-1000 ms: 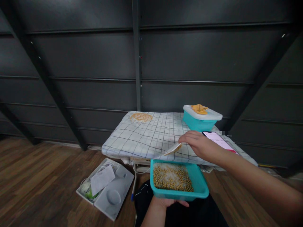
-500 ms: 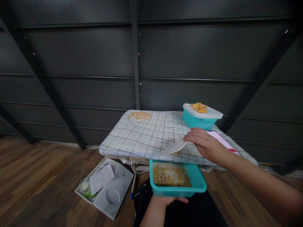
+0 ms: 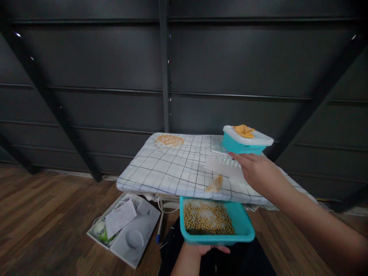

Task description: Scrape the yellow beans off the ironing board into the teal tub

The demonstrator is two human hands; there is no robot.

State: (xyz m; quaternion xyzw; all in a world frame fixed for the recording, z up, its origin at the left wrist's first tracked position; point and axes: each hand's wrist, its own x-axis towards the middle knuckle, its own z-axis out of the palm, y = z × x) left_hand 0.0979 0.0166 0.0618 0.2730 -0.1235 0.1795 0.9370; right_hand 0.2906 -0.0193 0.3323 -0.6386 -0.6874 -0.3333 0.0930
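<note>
My left hand (image 3: 198,251) holds a teal plastic tub (image 3: 245,230) from below, at the table's near edge. Yellowish round beans (image 3: 207,218), which look like soybeans, lie in it with pale flaky bits over them. Above the cloth, my right hand (image 3: 255,166) grips a white plastic piece (image 3: 220,163) with a row of slots along its top edge. Just in front of that piece, a small heap of the same beans (image 3: 216,184) lies near the cloth's edge.
A checked white cloth (image 3: 172,165) covers the table. At its far left lies a spread of yellowish bits (image 3: 169,140). A lidded teal box (image 3: 244,147) with an orange cloth (image 3: 243,130) stands far right. On the floor sits an open white box (image 3: 126,230).
My right hand has shifted the slotted white piece up and away from the edge, turning it more upright. The small bean heap now shows clearly. My left hand still holds the tub.
</note>
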